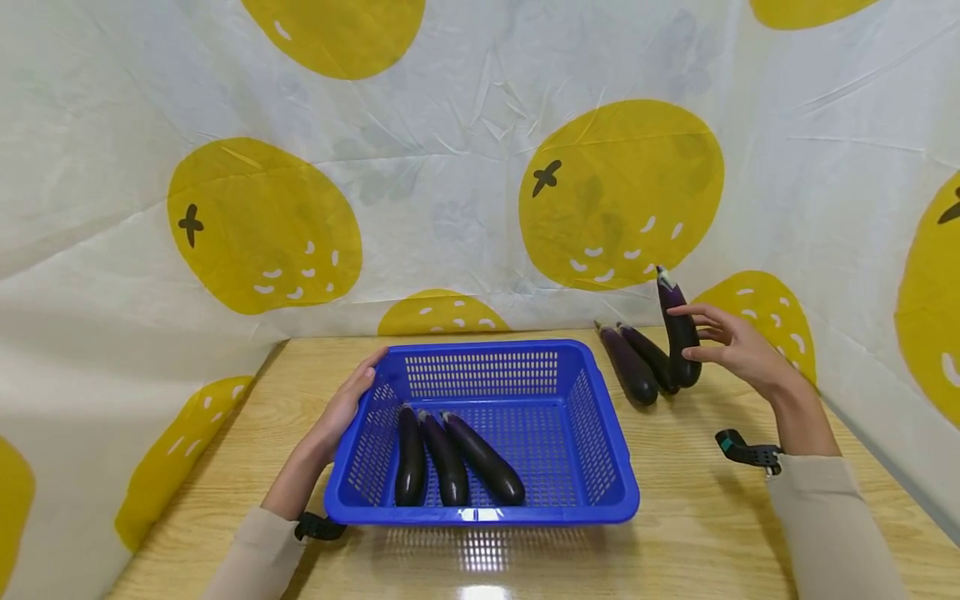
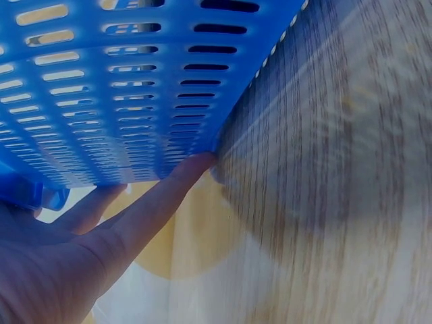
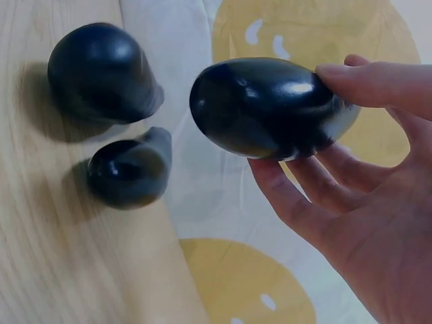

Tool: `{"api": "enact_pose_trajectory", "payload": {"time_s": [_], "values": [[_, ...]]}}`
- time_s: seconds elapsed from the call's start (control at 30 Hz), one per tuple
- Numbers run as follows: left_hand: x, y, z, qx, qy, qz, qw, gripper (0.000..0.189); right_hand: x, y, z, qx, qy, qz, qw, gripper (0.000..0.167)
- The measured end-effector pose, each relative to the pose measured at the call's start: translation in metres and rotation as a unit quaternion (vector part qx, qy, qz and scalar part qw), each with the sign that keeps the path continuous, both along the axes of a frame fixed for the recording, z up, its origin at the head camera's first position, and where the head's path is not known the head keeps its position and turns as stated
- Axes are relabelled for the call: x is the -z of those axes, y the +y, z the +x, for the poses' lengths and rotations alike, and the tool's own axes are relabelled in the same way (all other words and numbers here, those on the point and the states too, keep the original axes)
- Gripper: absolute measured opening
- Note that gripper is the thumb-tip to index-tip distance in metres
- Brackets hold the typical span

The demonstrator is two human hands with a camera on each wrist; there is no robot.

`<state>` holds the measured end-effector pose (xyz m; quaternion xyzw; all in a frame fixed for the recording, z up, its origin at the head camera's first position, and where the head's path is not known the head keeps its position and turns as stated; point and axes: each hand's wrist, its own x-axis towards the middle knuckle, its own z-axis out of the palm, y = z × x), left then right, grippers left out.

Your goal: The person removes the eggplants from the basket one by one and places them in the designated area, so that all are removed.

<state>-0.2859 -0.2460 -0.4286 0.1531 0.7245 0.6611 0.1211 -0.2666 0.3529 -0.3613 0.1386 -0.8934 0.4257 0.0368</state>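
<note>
A blue plastic basket (image 1: 480, 515) stands on the table, with several slots in its walls. Inside, toward its left, lie three dark purple eggplants (image 1: 444, 458). My left hand (image 1: 347, 408) holds the basket's left rim near the far corner; long fingers (image 2: 152, 209) lie along the outer wall in the left wrist view. To the right of the basket, my right hand (image 1: 731, 342) grips another eggplant (image 1: 678, 333), thumb on one side and fingers on the other. That eggplant is raised, stem end up. Two more eggplants (image 1: 628, 367) lie on the table just left of it.
The wooden table (image 1: 675, 517) runs back to a white cloth (image 1: 442, 208) printed with big yellow fruit. More of this cloth hangs at the left and right sides. A dark strap device (image 1: 746, 450) sits on the right wrist, another (image 1: 318, 527) on the left.
</note>
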Motion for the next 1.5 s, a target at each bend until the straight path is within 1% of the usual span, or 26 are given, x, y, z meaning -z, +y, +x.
{"api": "enact_pose_trajectory", "payload": {"time_s": [0.13, 0.3, 0.53, 0.77, 0.97, 1.03, 1.13, 1.27, 1.33, 1.5], "values": [[0.001, 0.001, -0.001, -0.003, -0.006, -0.002, 1.0000, 0.055, 0.004, 0.005, -0.001, 0.003, 0.008, -0.012, 0.9999, 0.058], [0.001, 0.000, -0.001, 0.002, 0.002, -0.004, 1.0000, 0.056, 0.011, 0.011, -0.004, 0.006, 0.017, -0.029, 0.9994, 0.059], [0.001, 0.000, -0.001, 0.002, 0.005, 0.002, 1.0000, 0.056, 0.017, 0.018, -0.006, 0.024, -0.005, -0.039, 0.9989, 0.070], [-0.001, -0.001, -0.002, 0.003, 0.004, 0.004, 1.0000, 0.057, 0.021, 0.024, -0.006, 0.016, -0.028, -0.062, 0.9976, 0.076], [-0.001, 0.000, -0.001, 0.005, 0.007, -0.003, 1.0000, 0.057, 0.026, 0.029, -0.007, 0.020, -0.042, -0.058, 0.9972, 0.078], [-0.001, 0.000, -0.001, 0.005, 0.009, -0.006, 0.9999, 0.057, 0.029, 0.029, -0.008, 0.023, -0.036, -0.051, 0.9978, 0.078], [-0.001, -0.001, -0.001, 0.004, 0.009, -0.005, 0.9999, 0.057, 0.033, 0.030, -0.012, 0.027, -0.008, -0.027, 0.9992, 0.077], [-0.001, -0.001, -0.001, 0.001, 0.006, -0.004, 1.0000, 0.057, 0.041, 0.030, -0.016, 0.040, 0.029, -0.001, 0.9988, 0.076], [-0.001, -0.001, -0.002, 0.002, 0.005, -0.003, 1.0000, 0.057, 0.045, 0.030, -0.018, 0.040, 0.033, -0.002, 0.9987, 0.076], [0.000, -0.001, -0.002, 0.004, 0.001, 0.001, 1.0000, 0.057, 0.051, 0.030, -0.018, 0.035, 0.023, -0.007, 0.9991, 0.072]]}}
